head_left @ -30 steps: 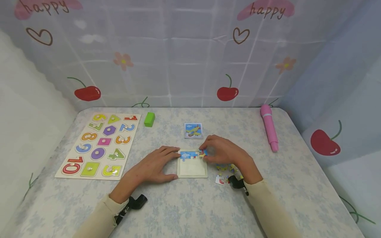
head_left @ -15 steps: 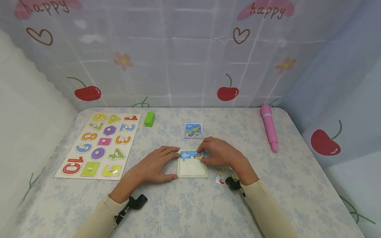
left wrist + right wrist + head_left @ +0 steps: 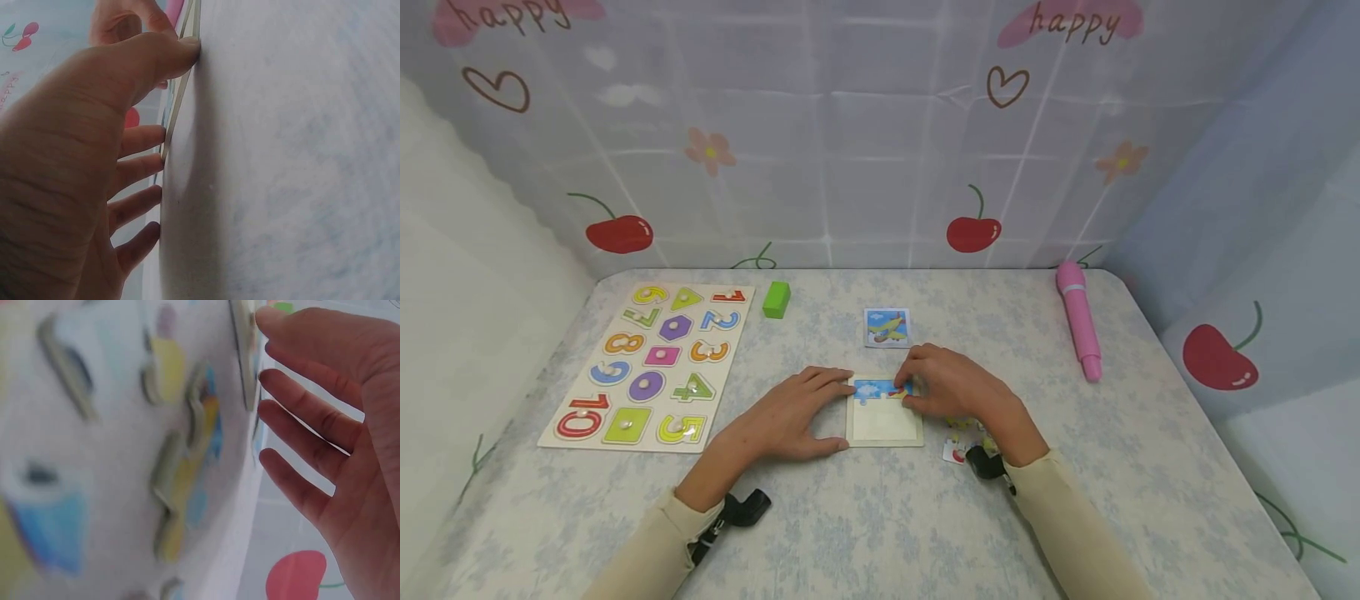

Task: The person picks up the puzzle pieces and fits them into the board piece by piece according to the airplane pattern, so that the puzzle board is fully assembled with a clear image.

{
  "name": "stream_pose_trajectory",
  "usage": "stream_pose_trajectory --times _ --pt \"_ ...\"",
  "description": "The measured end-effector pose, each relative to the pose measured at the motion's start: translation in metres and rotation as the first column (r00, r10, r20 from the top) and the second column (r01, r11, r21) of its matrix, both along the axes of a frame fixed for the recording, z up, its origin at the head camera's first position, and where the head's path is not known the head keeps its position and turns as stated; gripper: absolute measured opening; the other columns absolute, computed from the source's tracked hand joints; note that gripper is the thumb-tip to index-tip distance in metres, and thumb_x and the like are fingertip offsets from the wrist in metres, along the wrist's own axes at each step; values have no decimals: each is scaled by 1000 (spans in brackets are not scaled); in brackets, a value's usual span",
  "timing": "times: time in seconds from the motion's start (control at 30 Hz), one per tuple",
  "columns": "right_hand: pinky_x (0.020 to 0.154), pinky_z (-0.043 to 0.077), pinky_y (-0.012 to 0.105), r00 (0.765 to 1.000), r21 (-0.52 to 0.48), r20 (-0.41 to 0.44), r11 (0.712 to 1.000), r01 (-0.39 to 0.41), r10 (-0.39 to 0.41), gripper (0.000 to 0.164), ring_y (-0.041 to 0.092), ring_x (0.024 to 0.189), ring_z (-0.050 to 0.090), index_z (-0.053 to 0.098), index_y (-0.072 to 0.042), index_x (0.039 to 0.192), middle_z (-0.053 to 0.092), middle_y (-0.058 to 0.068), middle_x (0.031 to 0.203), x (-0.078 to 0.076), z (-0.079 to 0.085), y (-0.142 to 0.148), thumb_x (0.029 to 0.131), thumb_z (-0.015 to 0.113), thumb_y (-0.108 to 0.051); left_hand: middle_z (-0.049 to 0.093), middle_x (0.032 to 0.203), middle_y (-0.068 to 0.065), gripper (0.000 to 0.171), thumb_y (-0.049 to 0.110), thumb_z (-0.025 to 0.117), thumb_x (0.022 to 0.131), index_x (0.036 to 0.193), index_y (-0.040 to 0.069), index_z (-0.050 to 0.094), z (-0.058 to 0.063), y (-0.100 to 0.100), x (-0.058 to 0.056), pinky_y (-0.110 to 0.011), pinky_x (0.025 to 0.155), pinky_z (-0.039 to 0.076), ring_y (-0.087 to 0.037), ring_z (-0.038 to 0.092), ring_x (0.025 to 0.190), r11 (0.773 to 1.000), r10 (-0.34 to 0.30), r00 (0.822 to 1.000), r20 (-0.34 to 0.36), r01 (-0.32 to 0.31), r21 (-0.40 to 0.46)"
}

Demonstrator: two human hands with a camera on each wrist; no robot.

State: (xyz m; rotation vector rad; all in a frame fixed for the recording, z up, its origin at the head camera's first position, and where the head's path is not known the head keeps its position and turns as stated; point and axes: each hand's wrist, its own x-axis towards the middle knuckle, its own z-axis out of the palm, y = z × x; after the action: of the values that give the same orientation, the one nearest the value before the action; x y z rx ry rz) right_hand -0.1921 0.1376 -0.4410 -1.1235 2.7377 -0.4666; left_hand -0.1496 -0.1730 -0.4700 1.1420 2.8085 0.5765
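Jigsaw tray (image 3: 887, 427), pale, 1 ea.: flat on desk (image 3: 850, 517), centre, between both hands. Clock refs from tray, head view.

Progress (est.): early stage. Top row, blue sky w/ cloud (image 3: 869, 388), laid along the 11-to-12 o'clk side; puzzle piece (image 3: 898, 392) at approx. 1 o'clk, in or nearly in its slot, seating n/c as fingers cover it. Remainder of tray floor bare, so most of the picture o/s. Loose pieces (image 3: 955, 451), qty unclear (partly hidden by wrist), at 4 o'clk, on desk, off tray.

R. hand (image 3: 958, 383): at 1-2 o'clk, thumb and fingertips bent in, apparently pinching said piece at tray's top corner; gap small, firmness can't be told.

L. hand (image 3: 792, 417): at 9 o'clk, spread wide, no grasp; thumb touching tray's near corner approx. 7-8 o'clk, fingertips at far corner approx. 10-11, prob. steadying it.

Ref. card (image 3: 887, 328), plane pic.: 12 o'clk, apart from tray.

Misc.: number board (image 3: 662, 357), 9-10 o'clk; green block (image 3: 777, 300), 10-11; pink mic-shaped item (image 3: 1079, 325), 2.
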Motion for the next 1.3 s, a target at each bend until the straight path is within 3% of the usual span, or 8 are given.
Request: stream_pose_trajectory --times 0.23,0.8,1.3 --pt "98 58 41 999 -64 32 997 44 -42 24 18 111 64 83 -16 115 71 -2 117 0 7 17 93 86 -22 47 166 -3 75 53 81 92 153 15 60 3 1 1 -52 116 46 -26 46 149 1000 3 1000 3 -3 -9" --pt "101 56 44 974 -32 149 984 177 -170 27 20 117 63 81 -15 122 72 -5 121 16 15 60 95 83 -21 48 166 -1 76 56 81 92 154 17 59 1 -2 1 -51 117 46 -25 46 149 1000 12 999 34 -12 4" --pt "96 57 41 964 4 208 985 170 -167 28 13 110 62 82 -20 117 70 -12 112 33 6 72 90 89 -20 49 165 -3 79 56 84 90 153 15 60 3 -1 1 -52 117 45 -27 47 149 999 0 999 32 -1 32"
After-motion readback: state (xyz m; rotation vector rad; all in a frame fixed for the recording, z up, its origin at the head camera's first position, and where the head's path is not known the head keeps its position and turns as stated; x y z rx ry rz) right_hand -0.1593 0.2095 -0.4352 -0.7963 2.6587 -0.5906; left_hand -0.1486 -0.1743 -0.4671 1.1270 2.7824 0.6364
